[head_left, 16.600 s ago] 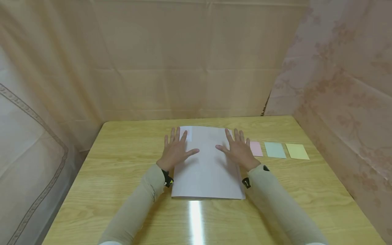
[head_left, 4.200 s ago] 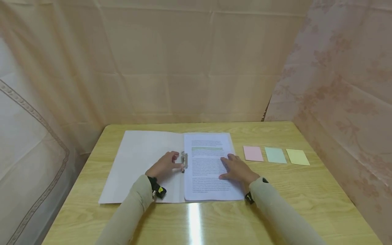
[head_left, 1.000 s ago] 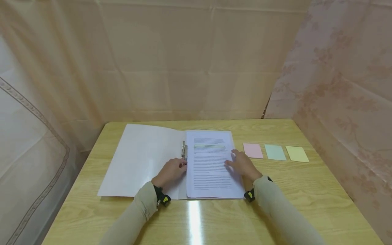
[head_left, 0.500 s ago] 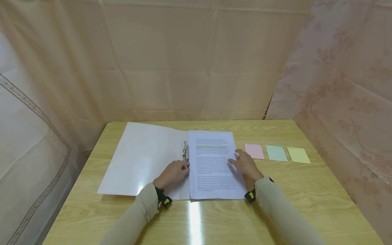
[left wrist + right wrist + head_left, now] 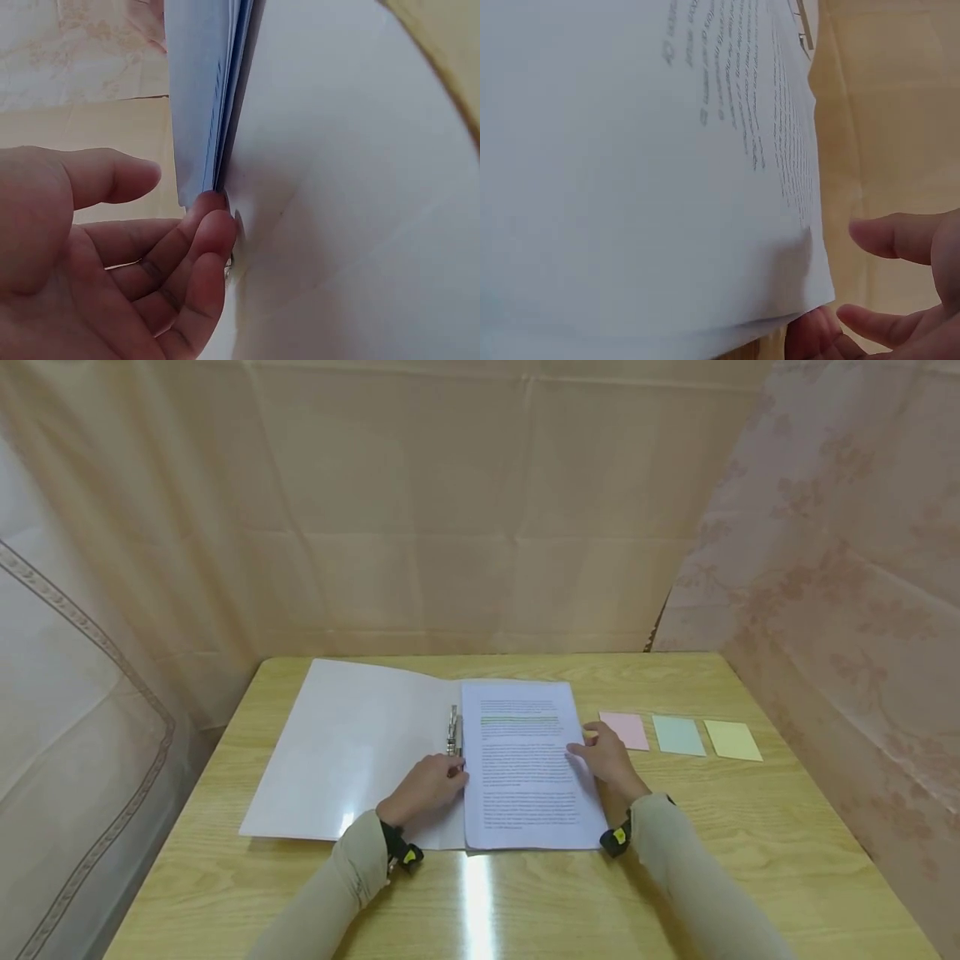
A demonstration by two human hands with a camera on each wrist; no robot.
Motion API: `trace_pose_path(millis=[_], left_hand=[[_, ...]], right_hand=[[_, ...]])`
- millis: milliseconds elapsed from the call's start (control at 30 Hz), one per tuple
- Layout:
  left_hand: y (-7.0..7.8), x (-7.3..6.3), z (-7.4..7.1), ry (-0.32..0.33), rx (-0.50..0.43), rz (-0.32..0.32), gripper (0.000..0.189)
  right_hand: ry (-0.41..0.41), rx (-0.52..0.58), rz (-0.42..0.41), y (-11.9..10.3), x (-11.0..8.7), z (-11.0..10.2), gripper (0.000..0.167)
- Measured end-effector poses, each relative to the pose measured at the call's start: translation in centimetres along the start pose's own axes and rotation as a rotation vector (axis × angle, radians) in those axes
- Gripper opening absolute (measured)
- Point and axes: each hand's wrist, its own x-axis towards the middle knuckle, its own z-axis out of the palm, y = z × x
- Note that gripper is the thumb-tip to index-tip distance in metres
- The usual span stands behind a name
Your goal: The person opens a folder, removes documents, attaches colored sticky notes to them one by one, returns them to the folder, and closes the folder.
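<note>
In the head view a white folder (image 5: pixel 352 743) lies open on the table, with a stack of printed sheets (image 5: pixel 525 810) on its right side. A metal clip (image 5: pixel 452 735) shows along the spine, left of the stack; its lower part is hidden by my left hand (image 5: pixel 426 787). My left fingertips touch the stack's left edge (image 5: pixel 217 112), with the thumb apart from the paper in the left wrist view. My right hand (image 5: pixel 609 762) is at the stack's right edge. In the right wrist view its lower fingers reach the edge of the sheets (image 5: pixel 630 225), and the thumb stands off them.
Pink (image 5: pixel 624 731), green (image 5: pixel 678 735) and yellow (image 5: pixel 732 740) square notes lie in a row on the wooden table (image 5: pixel 750 860), right of the folder. A beige curtain (image 5: pixel 375 527) hangs behind, with patterned cloth (image 5: pixel 847 610) on the right.
The folder, closed at first, now lies open. My left hand has gone from the clip to the stack's left edge. Lately my right hand has shifted slightly right, off the page to its edge.
</note>
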Motion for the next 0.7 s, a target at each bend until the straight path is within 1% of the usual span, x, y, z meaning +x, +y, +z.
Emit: trace_pose_path(millis=[100,233,433,533,700], left_hand=[[0.0,0.0,0.0,-0.001,-0.002,-0.013,0.042],[0.0,-0.1,0.1,0.004,-0.007,-0.022,0.041],[0.0,-0.1,0.0,0.0,-0.053,-0.018,0.04],[-0.2,-0.1,0.0,-0.004,-0.096,-0.015,0.038],[-0.5,-0.3,-0.3,0.027,-0.101,0.003,0.035]], right_hand=[[-0.012,0.089,0.05,0.2,0.3,-0.1,0.059],[-0.063,0.171,0.098,0.5,0.5,-0.3,0.054],[-0.146,0.18,0.097,1.1,0.5,-0.4,0.049],[-0.158,0.18,0.091,1.4,0.5,-0.4,0.048],[-0.15,0.183,0.079,1.5,0.5,-0.7,0.045]])
